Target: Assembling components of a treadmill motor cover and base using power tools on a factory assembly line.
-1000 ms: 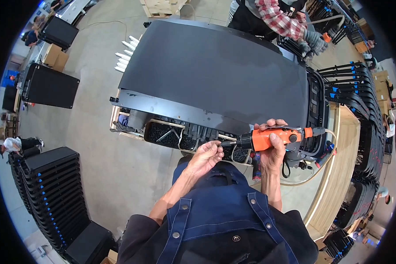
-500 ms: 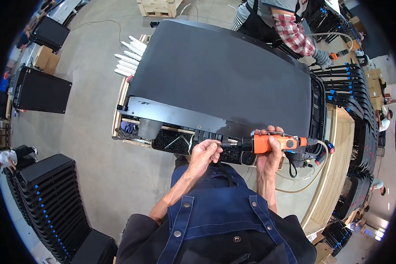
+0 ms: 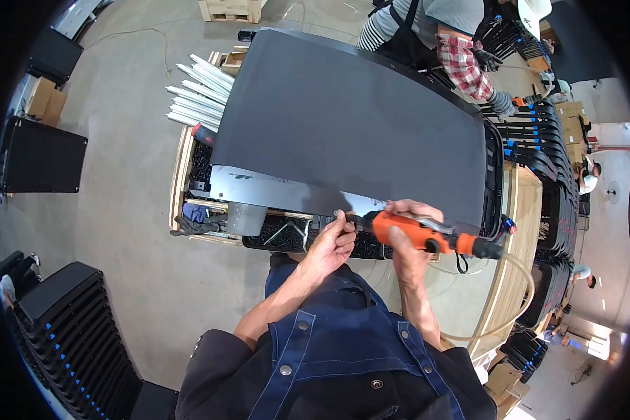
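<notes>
My right hand (image 3: 406,234) grips an orange power screwdriver (image 3: 427,236) held level, its black tip pointing left. A pale hose runs from its rear end down to the right. My left hand (image 3: 332,241) pinches something small at the tool's tip; the piece itself is too small to make out. Both hands hover at the near edge of a large black panel (image 3: 343,119) lying flat on a wooden workbench (image 3: 182,175). A black tray of small dark parts (image 3: 294,234) sits just below my hands.
A person in a plaid sleeve (image 3: 462,59) works at the panel's far side. Silver bars (image 3: 196,94) lie at the bench's left end. Black moulded parts with blue clips are stacked at lower left (image 3: 63,329) and on the right (image 3: 539,147). A grey cup (image 3: 245,218) stands by the tray.
My view has shifted so the panel sits lower and larger in the picture. Both hands stay together at the tool's tip, and the screwdriver remains level in my right hand.
</notes>
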Motion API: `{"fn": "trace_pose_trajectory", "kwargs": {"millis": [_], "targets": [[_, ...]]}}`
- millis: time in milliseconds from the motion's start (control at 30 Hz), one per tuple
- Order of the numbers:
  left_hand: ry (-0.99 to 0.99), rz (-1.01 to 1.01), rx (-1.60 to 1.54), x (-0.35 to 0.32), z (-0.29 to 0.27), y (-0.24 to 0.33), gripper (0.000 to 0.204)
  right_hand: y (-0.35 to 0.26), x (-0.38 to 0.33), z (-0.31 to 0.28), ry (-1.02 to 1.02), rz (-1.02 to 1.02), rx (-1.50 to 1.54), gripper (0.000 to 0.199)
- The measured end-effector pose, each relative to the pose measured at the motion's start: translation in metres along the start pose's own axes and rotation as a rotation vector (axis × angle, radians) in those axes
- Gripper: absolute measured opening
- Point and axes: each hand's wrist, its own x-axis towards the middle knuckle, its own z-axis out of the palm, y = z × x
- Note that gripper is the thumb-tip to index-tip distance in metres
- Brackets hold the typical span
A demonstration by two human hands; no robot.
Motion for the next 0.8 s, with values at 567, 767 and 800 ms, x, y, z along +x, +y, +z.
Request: {"fn": "trace_pose_trajectory", "kwargs": {"millis": [567,767,800], "targets": [[0.249,0.119,0.479,-0.063,-0.022,0.011,0.034,0.023,0.043,0.046,-0.565,0.026,-0.196,0.041],[0.152,0.204,0.621,-0.088,-0.005,0.017,0.034,0.031,0.040,0.039,-0.542,0.058,-0.172,0.041],[0.160,0.207,0.672,-0.091,-0.004,0.018,0.036,0.032,0.039,0.037,-0.543,0.048,-0.168,0.041]]}}
